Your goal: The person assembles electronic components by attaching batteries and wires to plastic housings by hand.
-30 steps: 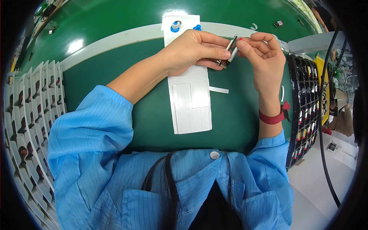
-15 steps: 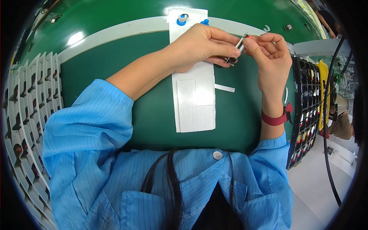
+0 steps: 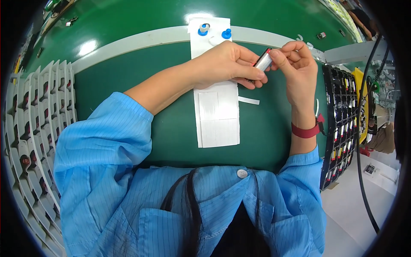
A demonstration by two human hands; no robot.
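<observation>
A small silver battery-like part (image 3: pixel 263 63) with a red end and black edges is held above the green mat, tilted with its red end up and to the right. My left hand (image 3: pixel 233 64) is closed on its lower end between thumb and fingers. The thumb and fingertips of my right hand (image 3: pixel 297 64) pinch at the upper end near the red, and its other fingers curl loosely. Beneath my left hand lies a white card strip (image 3: pixel 218 132) with smooth and lined panels. A blue stopper-like piece (image 3: pixel 226 33) and a white-and-blue one (image 3: pixel 203 29) stand at its far end.
White slotted trays (image 3: pixel 38 115) with dark parts line the left. On the right, a black tray (image 3: pixel 340 124) holds several silver parts, beside a yellow bin (image 3: pixel 360 94) and hanging black cable (image 3: pixel 358 150). A thin white strip (image 3: pixel 249 101) lies by the card. My right wrist wears a red band (image 3: pixel 305 130).
The part has turned, so its broad silver face now shows instead of its narrow edge. Both hands have shifted slightly in view, staying together on the part.
</observation>
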